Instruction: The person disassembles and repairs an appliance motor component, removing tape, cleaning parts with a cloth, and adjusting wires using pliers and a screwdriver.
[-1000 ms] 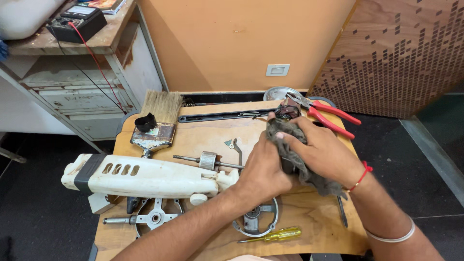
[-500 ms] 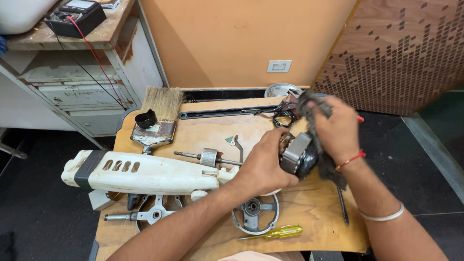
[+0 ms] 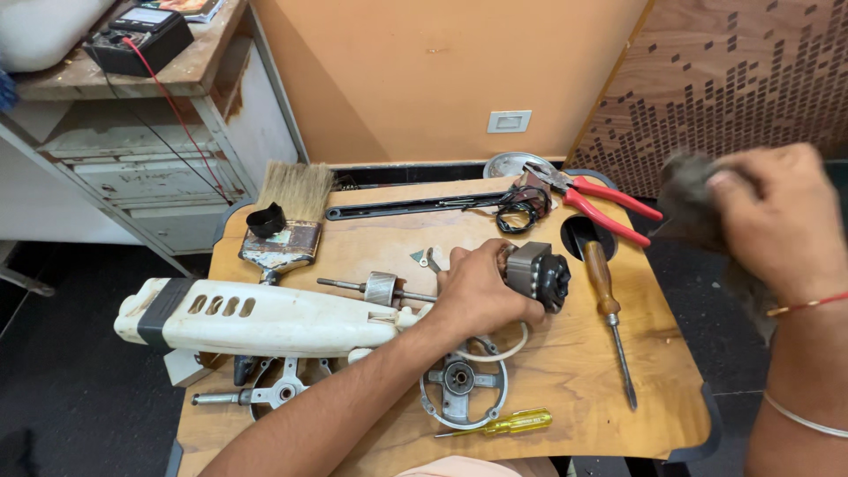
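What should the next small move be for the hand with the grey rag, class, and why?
Probably bring the right hand and its grey rag back down onto the motor part. The left hand grips that part over the wooden table, its dark end turned toward the rag, while the rag is lifted well clear to the right, touching nothing.

Left hand (image 3: 481,291): we've got it low over the board, fingers curled tight in a grip.
Right hand (image 3: 777,216): raised off to the side, fingers bunched shut.
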